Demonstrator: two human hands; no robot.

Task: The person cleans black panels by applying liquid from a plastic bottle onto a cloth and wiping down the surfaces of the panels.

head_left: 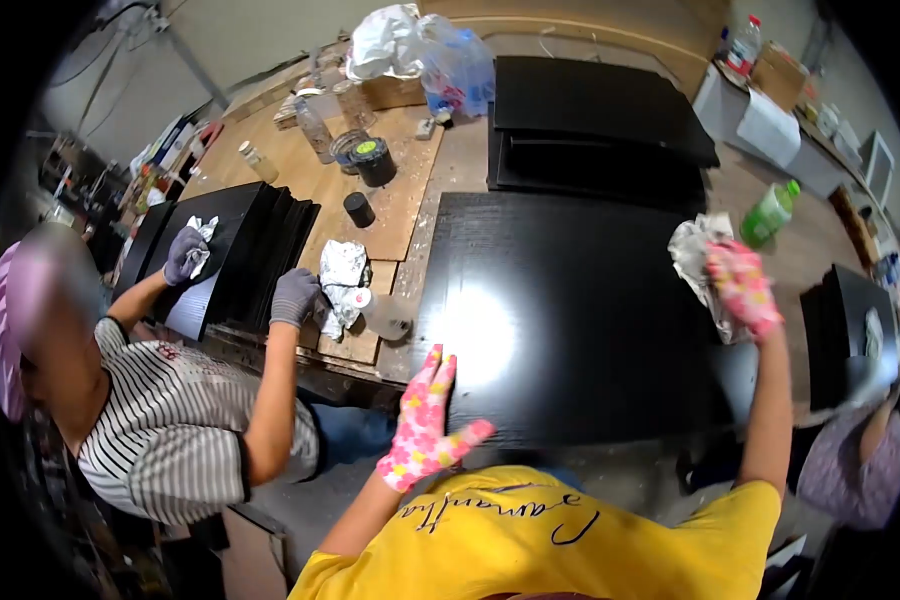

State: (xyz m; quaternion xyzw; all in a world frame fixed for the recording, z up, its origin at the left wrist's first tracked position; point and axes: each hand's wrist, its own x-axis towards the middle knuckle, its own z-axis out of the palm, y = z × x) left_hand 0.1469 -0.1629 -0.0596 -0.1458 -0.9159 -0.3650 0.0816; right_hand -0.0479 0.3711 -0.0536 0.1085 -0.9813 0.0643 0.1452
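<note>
Holding a crumpled pale cloth [688, 252], the right hand [742, 285] was closed over it at the right edge of a black board [590, 350]. Left hand [425, 425] was open, fingers spread at the board's near left corner; firm contact there could not be confirmed. Board lay flat on the desk [462, 160], a bright glare on its left half.

Step in hand, as judged: wiping the board's surface. A further stroke would call for the cloth kept flat and the board steadied.

Just beyond the right hand: a green bottle [770, 213], capped, leaning; fill level unclear. Far side: a stack of black boards [600, 100]. Far left of it, a clear bag [458, 68] with bluish contents, not identifiable.

Left, on wooden sheeting: a dark jar [374, 165] with a yellow-green mark on top, contents hidden; a small black pot [359, 210], inside not visible; a clear bottle [313, 132], apparently empty.

Left edge: a co-worker [180, 420] in grey gloves, one on a white cloth [204, 240] against upright black panels [240, 250].
</note>
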